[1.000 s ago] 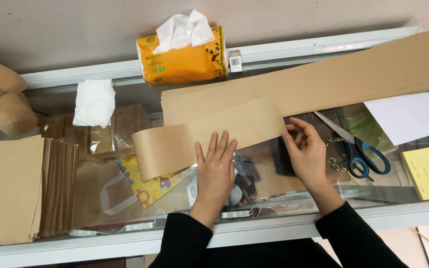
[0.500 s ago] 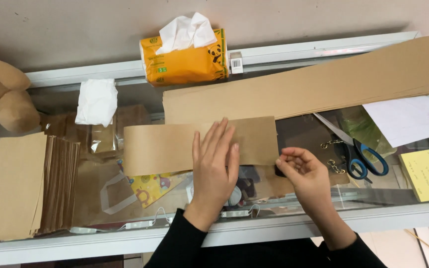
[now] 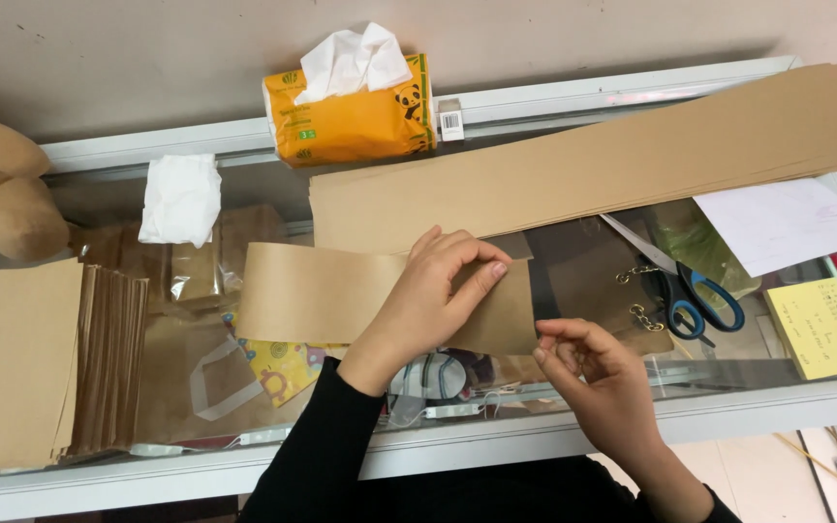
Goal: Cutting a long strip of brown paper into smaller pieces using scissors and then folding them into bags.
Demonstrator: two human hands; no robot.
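Brown kraft paper, a short folded strip [image 3: 341, 295], lies flat on the glass bench [image 3: 758, 387] under the left hand [image 3: 433, 295], whose fingers are spread and pressed down on the strip's right half, holding it in place rather than gripping it. At about four o'clock from that hand, the right hand [image 3: 593, 373] hovers just beside the strip's lower right corner, fingers curled in with thumb and fingertips near each other; whether they pinch the paper's edge I cannot tell. A second ago the same strip was curled up and lay tilted, and the right hand was up at its far end; half a second ago it had been laid flat, and now it sits level with the left hand further over toward its right end and the right hand drawn down to the corner, which suggests a fold has just been closed and is being lined up or creased. At twelve o'clock, touching the strip's top edge, runs a long stack of kraft sheets [image 3: 632, 165]; beyond it, a yellow tissue pack [image 3: 351, 121]. At three o'clock lie blue-handled scissors [image 3: 690, 295] and a yellow notepad [image 3: 819, 327]. At nine o'clock stands a pile of finished brown bags [image 3: 41, 363].
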